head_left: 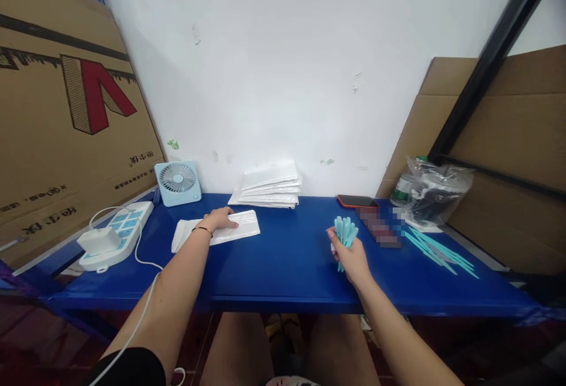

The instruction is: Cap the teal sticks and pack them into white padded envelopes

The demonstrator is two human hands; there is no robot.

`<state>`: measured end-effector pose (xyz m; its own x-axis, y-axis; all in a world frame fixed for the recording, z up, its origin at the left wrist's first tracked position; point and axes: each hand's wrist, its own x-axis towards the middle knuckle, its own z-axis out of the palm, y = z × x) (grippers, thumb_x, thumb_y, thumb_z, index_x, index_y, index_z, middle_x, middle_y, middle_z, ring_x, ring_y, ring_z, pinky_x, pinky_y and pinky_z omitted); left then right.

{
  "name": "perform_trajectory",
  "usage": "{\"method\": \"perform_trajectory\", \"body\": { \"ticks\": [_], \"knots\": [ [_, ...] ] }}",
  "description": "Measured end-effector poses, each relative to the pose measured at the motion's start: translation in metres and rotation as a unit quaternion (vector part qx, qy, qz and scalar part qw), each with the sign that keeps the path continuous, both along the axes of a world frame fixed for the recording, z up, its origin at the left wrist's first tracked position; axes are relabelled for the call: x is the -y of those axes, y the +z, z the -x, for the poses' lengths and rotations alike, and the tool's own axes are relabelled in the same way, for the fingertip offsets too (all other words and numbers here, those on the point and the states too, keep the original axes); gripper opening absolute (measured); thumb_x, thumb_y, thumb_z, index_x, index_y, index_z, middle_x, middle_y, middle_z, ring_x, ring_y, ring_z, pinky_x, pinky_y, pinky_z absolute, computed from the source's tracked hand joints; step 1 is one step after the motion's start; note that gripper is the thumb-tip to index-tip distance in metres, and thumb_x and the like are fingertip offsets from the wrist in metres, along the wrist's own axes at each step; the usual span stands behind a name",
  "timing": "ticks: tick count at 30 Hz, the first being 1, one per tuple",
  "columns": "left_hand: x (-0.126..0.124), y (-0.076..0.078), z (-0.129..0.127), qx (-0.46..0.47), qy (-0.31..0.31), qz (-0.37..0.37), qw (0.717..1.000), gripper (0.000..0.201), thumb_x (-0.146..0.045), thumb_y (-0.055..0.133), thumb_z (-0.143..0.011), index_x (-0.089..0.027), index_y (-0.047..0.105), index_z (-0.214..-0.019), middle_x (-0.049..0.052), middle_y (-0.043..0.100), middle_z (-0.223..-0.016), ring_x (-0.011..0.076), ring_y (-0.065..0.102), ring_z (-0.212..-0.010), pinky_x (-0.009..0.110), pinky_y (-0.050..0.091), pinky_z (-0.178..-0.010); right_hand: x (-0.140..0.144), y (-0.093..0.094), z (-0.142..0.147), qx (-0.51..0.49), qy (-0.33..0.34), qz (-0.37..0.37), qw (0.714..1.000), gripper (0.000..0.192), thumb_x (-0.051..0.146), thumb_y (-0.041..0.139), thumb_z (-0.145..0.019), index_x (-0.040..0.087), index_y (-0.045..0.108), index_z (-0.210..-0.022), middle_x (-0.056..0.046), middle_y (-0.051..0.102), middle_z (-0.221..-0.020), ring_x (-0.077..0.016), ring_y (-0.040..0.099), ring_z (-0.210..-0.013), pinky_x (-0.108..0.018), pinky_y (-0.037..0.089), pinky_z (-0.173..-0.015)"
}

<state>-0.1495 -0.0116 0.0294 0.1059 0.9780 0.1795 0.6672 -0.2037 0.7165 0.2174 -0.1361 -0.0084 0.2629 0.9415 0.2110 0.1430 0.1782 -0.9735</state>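
Note:
My left hand [221, 219] rests on a flat white padded mailer [243, 227] on the left of the blue table. Its thumb is apart from the fingers, and the palm side faces down on the mailer. In my right hand [352, 256] is a bundle of light teal sticks [345, 231], held upright just above the table, with wide rounded ends at the top. The fingers are wrapped round the bundle, so the sticks' middle parts are hidden. More thin teal sticks [435, 248] lie loosely fanned on the table to the right of that hand.
A stack of white mailers [269, 185] lies against the wall. Left are a small blue fan [178, 183] and a power strip [128, 227] with a cable crossing my left arm. Right are a phone [358, 201], a blurred-out item [379, 227] and a plastic bag [442, 194].

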Motion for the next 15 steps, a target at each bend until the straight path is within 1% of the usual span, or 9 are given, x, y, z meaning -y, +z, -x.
{"method": "perform_trajectory", "body": {
  "ticks": [3, 6, 7, 8, 10, 11, 12, 13, 15],
  "knots": [
    [0.004, 0.003, -0.007, 0.015, 0.019, 0.053, 0.998, 0.022, -0.029, 0.068, -0.069, -0.01, 0.056, -0.067, 0.002, 0.062, -0.064, 0.0217, 0.061, -0.078, 0.027, 0.047, -0.071, -0.002, 0.006, 0.001, -0.045, 0.024, 0.012, 0.999, 0.039, 0.052, 0.065, -0.07, 0.019, 0.063, -0.09, 0.004, 0.045, -0.048, -0.0117, 0.039, -0.04, -0.025, 0.029, -0.037],
    [0.013, 0.007, -0.034, 0.125, 0.027, 0.065, 0.99, 0.024, -0.034, 0.058, -0.08, -0.012, 0.058, -0.088, 0.004, 0.066, -0.075, 0.0176, 0.063, -0.07, 0.027, 0.051, -0.066, -0.002, 0.011, 0.011, -0.091, 0.048, 0.017, 0.995, 0.043, 0.052, 0.068, -0.067, 0.02, 0.061, -0.094, 0.007, 0.038, -0.043, -0.0087, 0.032, -0.036, -0.023, 0.023, -0.035],
    [0.018, 0.008, -0.047, 0.267, 0.04, 0.07, 0.96, 0.023, -0.03, 0.057, -0.081, -0.012, 0.057, -0.095, 0.007, 0.067, -0.081, 0.0171, 0.064, -0.071, 0.029, 0.052, -0.068, -0.002, 0.012, 0.017, -0.102, 0.061, 0.024, 0.993, 0.045, 0.051, 0.068, -0.066, 0.02, 0.06, -0.098, 0.008, 0.036, -0.043, -0.008, 0.03, -0.035, -0.023, 0.022, -0.035],
    [0.024, 0.008, -0.061, 0.391, 0.044, 0.07, 0.917, 0.024, -0.028, 0.057, -0.081, -0.014, 0.055, -0.101, 0.008, 0.068, -0.087, 0.0168, 0.065, -0.073, 0.031, 0.053, -0.07, -0.001, 0.013, 0.024, -0.11, 0.074, 0.032, 0.991, 0.047, 0.051, 0.069, -0.066, 0.02, 0.059, -0.1, 0.009, 0.036, -0.043, -0.0074, 0.029, -0.034, -0.023, 0.021, -0.034],
    [0.037, 0.005, -0.089, 0.521, 0.047, 0.057, 0.851, 0.027, -0.024, 0.057, -0.082, -0.017, 0.052, -0.107, 0.009, 0.066, -0.099, 0.0169, 0.065, -0.078, 0.035, 0.054, -0.075, -0.002, 0.012, 0.038, -0.114, 0.097, 0.053, 0.987, 0.043, 0.048, 0.071, -0.064, 0.02, 0.059, -0.094, 0.009, 0.036, -0.042, -0.007, 0.028, -0.034, -0.022, 0.021, -0.034],
    [0.044, 0.003, -0.1, 0.544, 0.043, 0.05, 0.836, 0.029, -0.024, 0.054, -0.083, -0.017, 0.05, -0.111, 0.01, 0.064, -0.107, 0.0177, 0.065, -0.085, 0.035, 0.053, -0.078, -0.002, 0.011, 0.043, -0.114, 0.102, 0.063, 0.986, 0.038, 0.047, 0.072, -0.063, 0.019, 0.058, -0.086, 0.008, 0.037, -0.042, -0.007, 0.028, -0.034, -0.023, 0.021, -0.033],
    [0.052, 0.0, -0.108, 0.547, 0.047, 0.046, 0.835, 0.031, -0.024, 0.052, -0.085, -0.016, 0.047, -0.115, 0.012, 0.061, -0.113, 0.0187, 0.064, -0.092, 0.036, 0.053, -0.082, -0.003, 0.011, 0.047, -0.114, 0.102, 0.072, 0.986, 0.033, 0.045, 0.072, -0.063, 0.02, 0.056, -0.076, 0.007, 0.036, -0.042, -0.007, 0.028, -0.034, -0.023, 0.021, -0.033],
    [0.06, -0.003, -0.114, 0.53, 0.054, 0.036, 0.846, 0.036, -0.025, 0.05, -0.086, -0.016, 0.043, -0.121, 0.013, 0.058, -0.12, 0.0197, 0.061, -0.1, 0.037, 0.051, -0.086, -0.005, 0.011, 0.048, -0.117, 0.099, 0.08, 0.985, 0.032, 0.043, 0.073, -0.063, 0.02, 0.051, -0.067, 0.007, 0.036, -0.041, -0.0069, 0.029, -0.034, -0.023, 0.021, -0.033],
    [0.075, -0.007, -0.117, 0.432, 0.099, -0.02, 0.896, 0.051, -0.03, 0.049, -0.087, -0.018, 0.03, -0.133, 0.014, 0.048, -0.131, 0.0219, 0.05, -0.117, 0.04, 0.043, -0.098, -0.01, 0.013, 0.041, -0.123, 0.102, 0.096, 0.982, 0.034, 0.039, 0.073, -0.064, 0.021, 0.044, -0.06, 0.007, 0.035, -0.04, -0.0062, 0.028, -0.034, -0.022, 0.021, -0.033]
  ]
}}
